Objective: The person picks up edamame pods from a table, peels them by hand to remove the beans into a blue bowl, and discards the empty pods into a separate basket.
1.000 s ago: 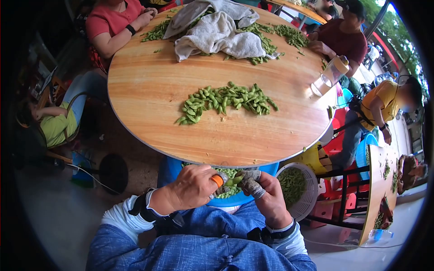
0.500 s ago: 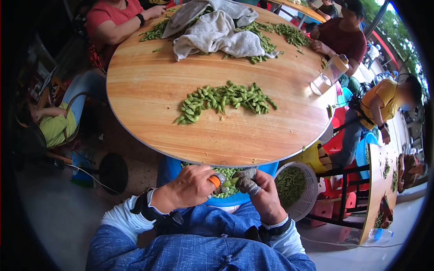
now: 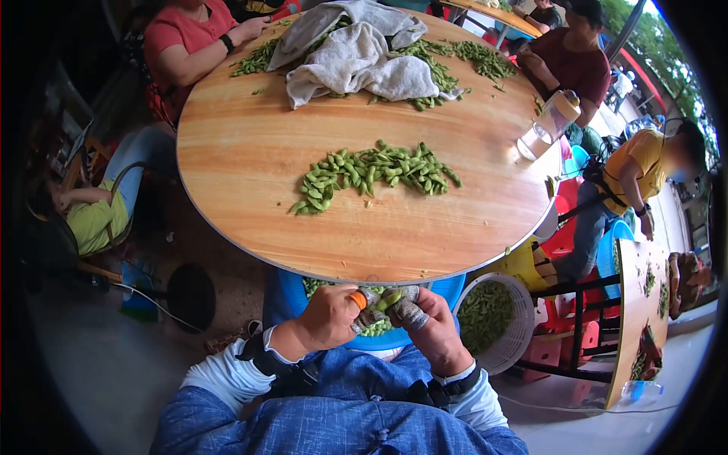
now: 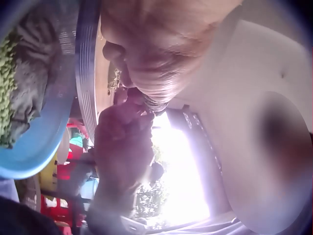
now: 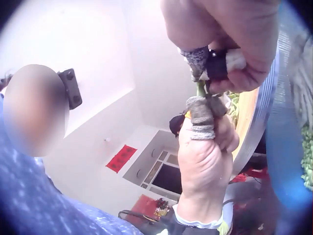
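Below the near edge of the table (image 3: 250, 159), over the blue basin (image 3: 282, 299), you pinched one green pod (image 3: 388, 299) between both hands; left hand (image 3: 327, 317) and right hand (image 3: 436, 330) each gripped an end; it looked light, soft, slippery, best held by its tips.

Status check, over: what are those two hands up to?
Left hand and right hand both pinching one green bean pod. Blue plastic basin underneath. Round wooden table edge just ahead.
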Available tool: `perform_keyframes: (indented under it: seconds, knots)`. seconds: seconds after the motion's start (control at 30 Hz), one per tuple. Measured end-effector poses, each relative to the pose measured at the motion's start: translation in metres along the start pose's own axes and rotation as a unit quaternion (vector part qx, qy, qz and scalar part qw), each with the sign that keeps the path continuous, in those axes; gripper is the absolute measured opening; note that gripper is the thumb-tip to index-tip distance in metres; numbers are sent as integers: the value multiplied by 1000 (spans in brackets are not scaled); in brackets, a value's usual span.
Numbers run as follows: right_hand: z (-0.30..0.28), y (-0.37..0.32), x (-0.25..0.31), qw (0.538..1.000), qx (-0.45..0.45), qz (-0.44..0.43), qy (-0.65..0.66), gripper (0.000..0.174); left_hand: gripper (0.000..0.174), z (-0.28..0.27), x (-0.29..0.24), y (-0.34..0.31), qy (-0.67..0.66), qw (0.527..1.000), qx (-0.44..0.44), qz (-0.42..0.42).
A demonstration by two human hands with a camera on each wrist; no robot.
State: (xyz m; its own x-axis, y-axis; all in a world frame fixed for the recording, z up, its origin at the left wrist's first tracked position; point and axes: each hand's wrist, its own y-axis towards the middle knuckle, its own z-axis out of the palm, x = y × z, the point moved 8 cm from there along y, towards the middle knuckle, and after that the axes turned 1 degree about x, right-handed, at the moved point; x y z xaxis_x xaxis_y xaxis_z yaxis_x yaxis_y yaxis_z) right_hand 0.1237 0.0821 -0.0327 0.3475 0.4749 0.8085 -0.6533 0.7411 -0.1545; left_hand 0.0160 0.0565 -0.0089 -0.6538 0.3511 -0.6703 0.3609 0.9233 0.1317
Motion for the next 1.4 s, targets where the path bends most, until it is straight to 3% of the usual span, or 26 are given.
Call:
perform_keyframes:
  seconds: [0.1,0.2,0.33,0.43,0.53,0.73,0.83,1.03,1.17,1.37,1.4]
  knots:
    - [1,1,1,1000,-5,7,-6,20,20,-2,-5,2,51,999,5,18]
    - [0,2,-2,1000,6,6,7,21,36,-3,-2,5,-144,985,-76,51]
    - [5,7,-3,998,9,-53,32,22,24,-3,2,7,-345,934,-93,-10]
    - [6,11,3,995,24,-95,3,22,25,12,19,4,-504,853,-102,-86]
    - [1,16,4,990,59,-112,-57,20,29,38,32,-2,-675,702,-42,-224]
    - [6,20,25,944,99,-169,-267,16,35,47,32,2,-751,601,-4,-273]
    - [3,20,25,930,69,-152,-326,16,32,44,34,5,-728,637,5,-253]
    - [6,16,27,960,-20,-93,-265,17,25,23,26,11,-543,817,23,-191]
    - [6,18,24,970,3,-86,-229,15,20,22,29,8,-592,776,26,-218]
    - [30,16,50,856,7,-238,-458,23,19,31,40,4,-669,700,-35,-247]
    - [28,17,49,864,-13,-227,-450,24,19,31,40,5,-679,691,-37,-244]
